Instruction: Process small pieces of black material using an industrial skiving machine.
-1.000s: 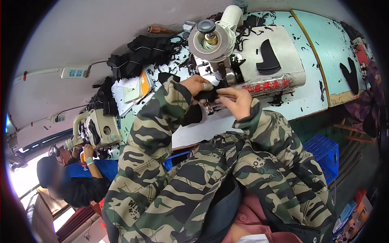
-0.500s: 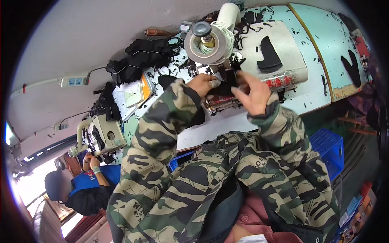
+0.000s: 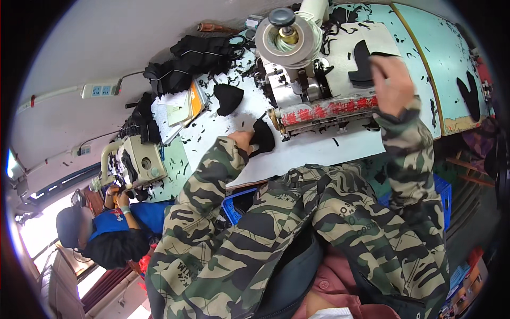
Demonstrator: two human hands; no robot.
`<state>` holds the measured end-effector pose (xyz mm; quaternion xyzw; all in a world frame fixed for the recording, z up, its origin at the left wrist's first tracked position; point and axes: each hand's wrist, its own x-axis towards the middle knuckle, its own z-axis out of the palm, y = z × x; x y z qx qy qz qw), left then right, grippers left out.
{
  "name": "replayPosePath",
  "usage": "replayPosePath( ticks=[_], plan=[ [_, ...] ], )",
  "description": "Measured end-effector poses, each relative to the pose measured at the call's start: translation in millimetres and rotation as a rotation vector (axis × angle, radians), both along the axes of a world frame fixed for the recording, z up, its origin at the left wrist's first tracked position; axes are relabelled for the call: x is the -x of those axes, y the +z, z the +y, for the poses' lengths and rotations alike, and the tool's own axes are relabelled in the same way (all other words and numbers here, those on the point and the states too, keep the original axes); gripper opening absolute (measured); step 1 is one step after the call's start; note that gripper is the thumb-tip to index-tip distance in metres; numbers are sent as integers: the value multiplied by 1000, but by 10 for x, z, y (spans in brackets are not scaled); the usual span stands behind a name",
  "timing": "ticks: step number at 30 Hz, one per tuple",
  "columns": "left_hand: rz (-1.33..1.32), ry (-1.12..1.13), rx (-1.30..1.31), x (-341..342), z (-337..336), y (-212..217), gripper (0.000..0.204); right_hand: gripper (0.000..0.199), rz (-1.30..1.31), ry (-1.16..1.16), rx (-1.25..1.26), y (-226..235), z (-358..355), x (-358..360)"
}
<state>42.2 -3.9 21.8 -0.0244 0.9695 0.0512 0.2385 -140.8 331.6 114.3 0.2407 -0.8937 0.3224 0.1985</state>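
My left hand point(image 3: 243, 140) is low over the white tabletop, left of the sewing machine point(image 3: 329, 109). Its fingers are closed on the edge of a curved black fabric piece point(image 3: 263, 136) and are partly hidden by it. Over the machine's flat metal bed, my right hand point(image 3: 394, 84) is smeared by motion. A thin dark edge of a black fabric piece point(image 3: 387, 53) shows at its fingertips, seemingly pinched there. Just left of these fingers, an angled black fabric piece point(image 3: 362, 63) lies on the bed. Another black piece point(image 3: 229, 99) rests on the table farther left.
Black scraps litter the table. Notebooks point(image 3: 178, 110) and a heap of black fabric point(image 3: 196, 59) lie along the wall. More black pieces point(image 3: 468, 95) are at the far right. At left, a co-worker point(image 3: 114, 234) sits at another machine point(image 3: 139, 164). A blue crate point(image 3: 443, 199) stands below right.
Both hands have left the needle area. My left hand has drawn a black piece left and nearer; my right hand has moved right to the pieces on the bed. The view has shifted slightly.
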Motion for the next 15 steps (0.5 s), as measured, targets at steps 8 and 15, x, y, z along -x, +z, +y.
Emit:
replayPosePath(
  ticks=[8, 15],
  plan=[
    [32, -87, -93, -31, 141, -179, 18, 18, -745, 241, 246, -235, -219, -710],
    [1, -103, 65, -38, -60, 10, 15, 19, -1054, 499, 283, -430, -475, -978]
  ],
)
